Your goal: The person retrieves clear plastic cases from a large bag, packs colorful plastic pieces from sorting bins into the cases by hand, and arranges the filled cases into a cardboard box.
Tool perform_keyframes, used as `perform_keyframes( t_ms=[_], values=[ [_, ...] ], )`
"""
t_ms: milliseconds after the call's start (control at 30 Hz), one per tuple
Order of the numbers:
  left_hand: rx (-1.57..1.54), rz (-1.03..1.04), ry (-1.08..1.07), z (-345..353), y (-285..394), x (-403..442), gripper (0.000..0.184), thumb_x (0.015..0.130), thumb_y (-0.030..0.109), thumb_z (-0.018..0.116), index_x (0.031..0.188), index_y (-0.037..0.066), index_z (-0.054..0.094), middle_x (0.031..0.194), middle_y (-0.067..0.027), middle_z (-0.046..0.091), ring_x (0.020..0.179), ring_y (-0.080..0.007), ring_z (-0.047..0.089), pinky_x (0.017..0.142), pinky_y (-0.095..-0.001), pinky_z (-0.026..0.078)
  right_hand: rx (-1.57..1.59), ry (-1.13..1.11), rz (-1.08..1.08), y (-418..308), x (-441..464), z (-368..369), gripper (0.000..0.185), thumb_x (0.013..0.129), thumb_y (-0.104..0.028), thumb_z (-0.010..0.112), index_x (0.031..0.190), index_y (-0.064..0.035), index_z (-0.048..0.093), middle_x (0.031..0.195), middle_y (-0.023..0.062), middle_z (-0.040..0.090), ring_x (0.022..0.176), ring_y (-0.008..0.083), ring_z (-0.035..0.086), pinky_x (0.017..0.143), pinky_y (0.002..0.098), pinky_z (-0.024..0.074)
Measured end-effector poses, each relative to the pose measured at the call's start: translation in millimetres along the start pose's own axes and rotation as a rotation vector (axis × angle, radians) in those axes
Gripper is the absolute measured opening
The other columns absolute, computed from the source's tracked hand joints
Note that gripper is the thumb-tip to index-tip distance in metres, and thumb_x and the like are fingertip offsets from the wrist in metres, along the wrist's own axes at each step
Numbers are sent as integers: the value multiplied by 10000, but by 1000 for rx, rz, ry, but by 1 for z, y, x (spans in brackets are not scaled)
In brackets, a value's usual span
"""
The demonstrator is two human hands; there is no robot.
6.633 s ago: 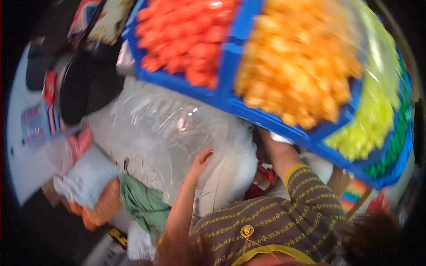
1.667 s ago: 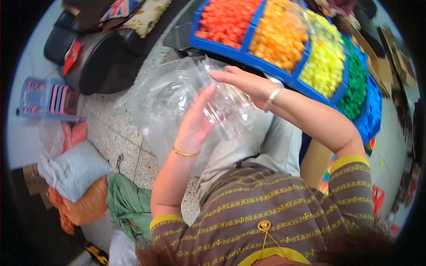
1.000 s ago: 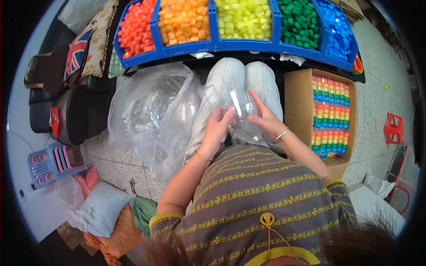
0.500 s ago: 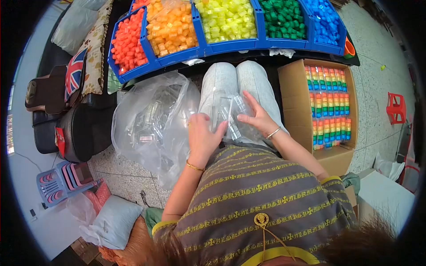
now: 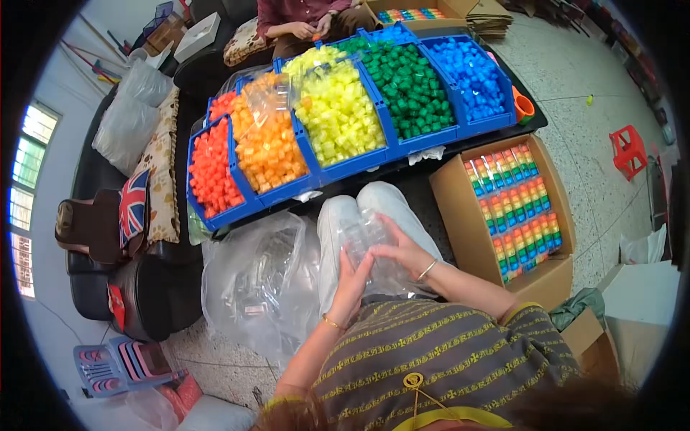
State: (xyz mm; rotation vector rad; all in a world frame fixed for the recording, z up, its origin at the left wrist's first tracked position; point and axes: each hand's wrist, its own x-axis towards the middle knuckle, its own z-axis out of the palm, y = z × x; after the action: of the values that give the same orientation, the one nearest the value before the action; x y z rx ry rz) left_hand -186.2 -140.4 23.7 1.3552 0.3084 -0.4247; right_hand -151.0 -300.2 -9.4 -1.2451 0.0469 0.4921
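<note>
Several clear plastic cases (image 5: pixel 361 235) lie bunched together over my lap, between my two hands. My left hand (image 5: pixel 350 284) grips their near left side, thumb and fingers pressed against them. From the right, my right hand (image 5: pixel 402 250) wraps round the same bunch, its thumb lying across the near side. The exact shape of each case is hard to make out because they are transparent. On my left, a large clear plastic bag (image 5: pixel 233 316) stands open with more transparent cases (image 5: pixel 269 276) inside.
Blue bins (image 5: pixel 325 169) ahead hold red, orange, yellow, green and blue pieces. At right, a cardboard box (image 5: pixel 460 215) contains rainbow-coloured packs (image 5: pixel 521 215). Across the bins sits another person, whose hands (image 5: pixel 309 30) hold a small orange piece. A red stool (image 5: pixel 627 152) stands far right.
My left hand has closed in on the clear cases, which now sit bunched between both hands. The head view has tilted up, bringing the other person into sight.
</note>
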Motion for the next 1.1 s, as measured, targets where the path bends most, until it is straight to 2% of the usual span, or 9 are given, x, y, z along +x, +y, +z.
perform_keyframes(
  t_ms=[267, 433, 500, 600, 700, 767, 867, 967, 1100],
  values=[
    [-151, 301, -201, 51, 171, 136, 692, 926, 253, 632, 1443, 94, 198, 1330, -111, 464, 1155, -218, 515, 892, -366, 494, 163, 31, -272, -197, 114, -24, 638, 823, -145, 688, 1398, -115, 413, 1238, 70, 582, 1086, 185, 592, 882, 358, 517],
    [-159, 466, -211, 70, 267, 267, 705, 900, 274, 667, 1422, 73, 237, 1250, -95, 518, 1065, -198, 546, 843, -366, 493, 106, -65, -283, -296, 215, -60, 412, 820, -288, 708, 1175, -125, 578, 1069, 46, 650, 907, 181, 662, 761, 384, 566],
    [-207, 556, -237, 79, 279, 308, 677, 897, 269, 670, 1407, 65, 274, 1225, -85, 537, 1060, -193, 549, 841, -358, 486, 58, 129, -298, -309, 262, -78, 396, 810, -323, 710, 1144, -140, 598, 1052, 40, 658, 884, 167, 665, 746, 374, 563],
    [-212, 761, -223, 89, 279, 354, 429, 912, 305, 650, 1240, 60, 522, 1130, -24, 593, 1020, -143, 564, 846, -319, 483, 28, 130, -262, -315, 283, -92, 504, 760, -392, 738, 1177, -149, 593, 1099, 52, 648, 998, 192, 634, 767, 446, 526],
    [-114, 822, -190, 84, 260, 388, 408, 901, 252, 659, 1231, 56, 519, 1124, -49, 606, 1007, -151, 569, 861, -293, 450, -4, 136, -199, -295, 319, -113, 651, 708, -457, 763, 1242, -140, 566, 1158, 72, 633, 1125, 216, 571, 838, 526, 467],
    [-26, 758, -84, 80, 248, 394, 477, 868, 344, 680, 1208, 37, 549, 1130, -95, 625, 991, -198, 599, 867, -325, 451, -213, 509, -210, -280, 346, -127, 730, 702, -438, 779, 1304, -118, 519, 1225, 94, 604, 1132, 228, 566, 870, 529, 456],
    [650, 666, 319, 79, 245, 395, 794, 727, 543, 710, 1238, -38, 532, 1183, -242, 586, 1174, -379, 496, 1036, -428, 323, -188, 471, -148, -272, 354, -158, 856, 688, -443, 801, 1364, -51, 452, 1307, 143, 544, 1161, 252, 546, 896, 477, 456],
    [724, 806, 509, 82, 226, 424, 881, 675, 598, 742, 1240, -54, 563, 1199, -277, 588, 1213, -404, 494, 1045, -440, 344, -242, 490, -149, -291, 320, -152, 985, 663, -452, 831, 1402, 25, 386, 1312, 165, 534, 1120, 242, 564, 875, 406, 475],
    [785, 674, 449, 94, 238, 399, 1106, 653, 605, 753, 1417, -68, 321, 1402, -316, 382, 1305, -416, 385, 1093, -454, 294, -487, 523, -152, -295, 324, -192, 1122, 617, -452, 865, 1454, 37, 301, 1340, 188, 515, 1138, 253, 554, 885, 384, 470]
  ],
)
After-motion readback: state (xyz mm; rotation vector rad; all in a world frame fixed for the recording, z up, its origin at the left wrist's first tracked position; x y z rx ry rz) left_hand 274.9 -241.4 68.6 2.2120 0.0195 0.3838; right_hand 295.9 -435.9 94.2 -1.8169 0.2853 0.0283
